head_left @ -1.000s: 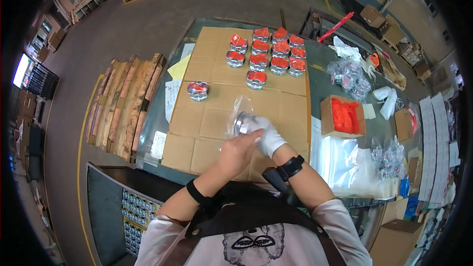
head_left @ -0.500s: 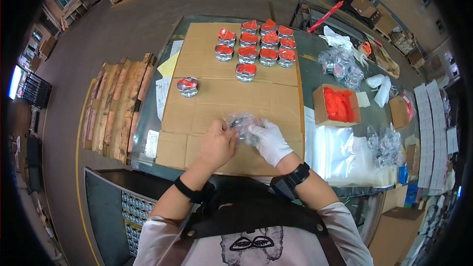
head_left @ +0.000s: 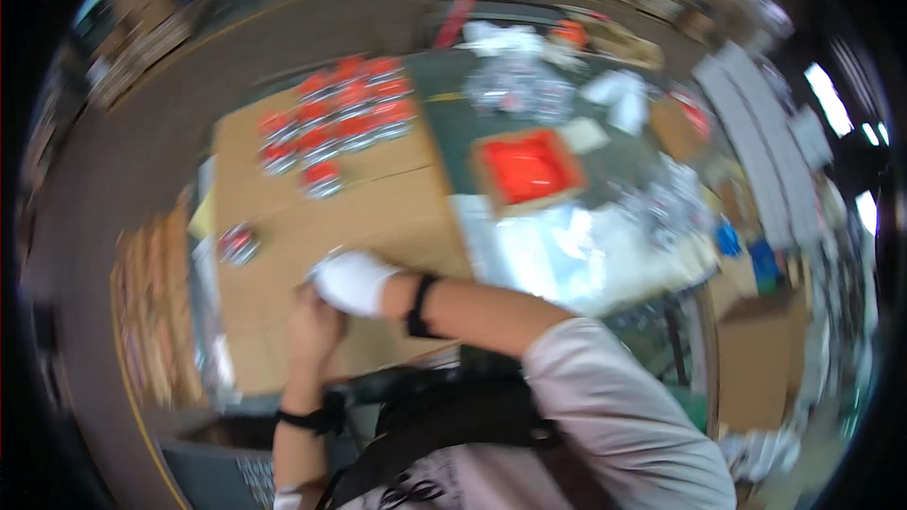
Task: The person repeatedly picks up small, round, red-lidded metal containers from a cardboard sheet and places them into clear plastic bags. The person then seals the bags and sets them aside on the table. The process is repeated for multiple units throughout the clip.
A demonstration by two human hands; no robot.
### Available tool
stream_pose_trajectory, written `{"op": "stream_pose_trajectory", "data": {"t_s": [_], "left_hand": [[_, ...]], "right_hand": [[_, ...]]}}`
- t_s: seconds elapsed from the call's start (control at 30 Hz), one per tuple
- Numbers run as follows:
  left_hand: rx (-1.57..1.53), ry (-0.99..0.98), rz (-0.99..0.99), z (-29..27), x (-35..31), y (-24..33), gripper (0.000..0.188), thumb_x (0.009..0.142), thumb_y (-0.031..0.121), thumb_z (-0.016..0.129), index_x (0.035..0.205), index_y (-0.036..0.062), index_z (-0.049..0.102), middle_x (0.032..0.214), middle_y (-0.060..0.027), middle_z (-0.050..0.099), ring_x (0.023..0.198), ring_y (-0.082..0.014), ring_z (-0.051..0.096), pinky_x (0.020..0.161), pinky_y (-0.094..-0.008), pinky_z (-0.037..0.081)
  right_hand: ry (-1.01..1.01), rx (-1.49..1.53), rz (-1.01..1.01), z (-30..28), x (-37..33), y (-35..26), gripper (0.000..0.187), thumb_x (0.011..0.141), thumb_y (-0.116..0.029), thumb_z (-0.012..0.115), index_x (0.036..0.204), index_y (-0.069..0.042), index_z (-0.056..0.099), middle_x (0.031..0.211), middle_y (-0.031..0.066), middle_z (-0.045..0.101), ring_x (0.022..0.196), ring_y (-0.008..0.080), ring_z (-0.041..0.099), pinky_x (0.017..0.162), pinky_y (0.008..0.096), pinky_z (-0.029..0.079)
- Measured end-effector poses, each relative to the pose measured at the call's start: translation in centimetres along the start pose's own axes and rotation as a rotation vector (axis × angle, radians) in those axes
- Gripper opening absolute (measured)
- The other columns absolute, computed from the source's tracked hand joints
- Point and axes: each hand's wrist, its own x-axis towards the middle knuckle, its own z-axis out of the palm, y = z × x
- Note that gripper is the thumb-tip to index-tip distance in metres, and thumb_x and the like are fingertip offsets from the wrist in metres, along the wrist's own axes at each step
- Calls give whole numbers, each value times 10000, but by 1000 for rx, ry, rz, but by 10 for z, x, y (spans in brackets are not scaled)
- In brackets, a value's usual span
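My bare left hand (head_left: 316, 326) and my white-gloved right hand (head_left: 354, 281) meet over a cardboard sheet (head_left: 378, 217), both closed. The clear plastic bag between them, with a dark metal part in it, is now almost wholly hidden by the glove and motion blur. Left of the hands, a lone silver piston (head_left: 238, 244) stands on the cardboard. Beyond them are several silver pistons with red plastic on top in rows, the nearest piston (head_left: 322, 179) standing a little apart.
Right of the cardboard is an open box (head_left: 491, 203) of red plastic pieces. Clear plastic sheets (head_left: 567, 255) lie in front of it. Behind are bagged parts (head_left: 520, 90) and white gloves (head_left: 619, 99). Wooden pallets (head_left: 151, 312) stand left; a large carton (head_left: 756, 359) stands right.
My view has swung right, shifting the table leftward and blurring it. My hands stay together; the right forearm now reaches across from the right. The pistons keep their places on the cardboard.
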Motion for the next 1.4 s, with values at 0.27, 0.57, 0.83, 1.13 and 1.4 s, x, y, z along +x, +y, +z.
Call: {"op": "stream_pose_trajectory", "data": {"t_s": [0.27, 0.57, 0.83, 1.13, 1.4], "left_hand": [[-423, 18, 191, 86, 18, 133, 293, 963, 210, 546, 1146, -12, 603, 1008, -114, 620, 875, -180, 607, 756, -319, 491], [149, -599, 358, 336, 37, 223, 310, 854, 316, 683, 908, 15, 635, 904, -178, 659, 806, -331, 653, 720, -413, 521], [236, -550, 74, 393, 48, 218, 328, 820, 350, 708, 885, 29, 686, 860, -166, 685, 768, -315, 663, 715, -408, 530], [-334, -439, 236, 257, 37, 214, 237, 891, 203, 686, 1043, 21, 688, 908, -92, 676, 729, -140, 615, 643, -279, 514], [-987, -295, -237, 46, 4, 95, 242, 920, 118, 647, 1133, 7, 620, 1100, -50, 632, 932, -143, 618, 802, -290, 521]], "right_hand": [[306, 523, 489, -70, -200, 103, 224, 887, -200, 525, 956, -5, 608, 958, 212, 620, 887, 378, 613, 827, 462, 471], [896, -521, 1254, -246, -506, 273, 236, 920, -229, 564, 999, -13, 620, 949, 229, 609, 922, 377, 610, 802, 443, 507], [883, -683, 1115, -266, -470, 277, 272, 872, -250, 581, 993, -11, 621, 842, 206, 617, 840, 361, 628, 738, 441, 520], [343, 548, 639, -170, -336, 176, 278, 833, -273, 677, 813, -2, 617, 768, 159, 655, 733, 233, 653, 666, 345, 507], [97, 1331, 535, -108, -121, 43, 136, 921, -188, 636, 844, -82, 600, 747, -8, 590, 674, 57, 552, 555, 237, 424]]}}
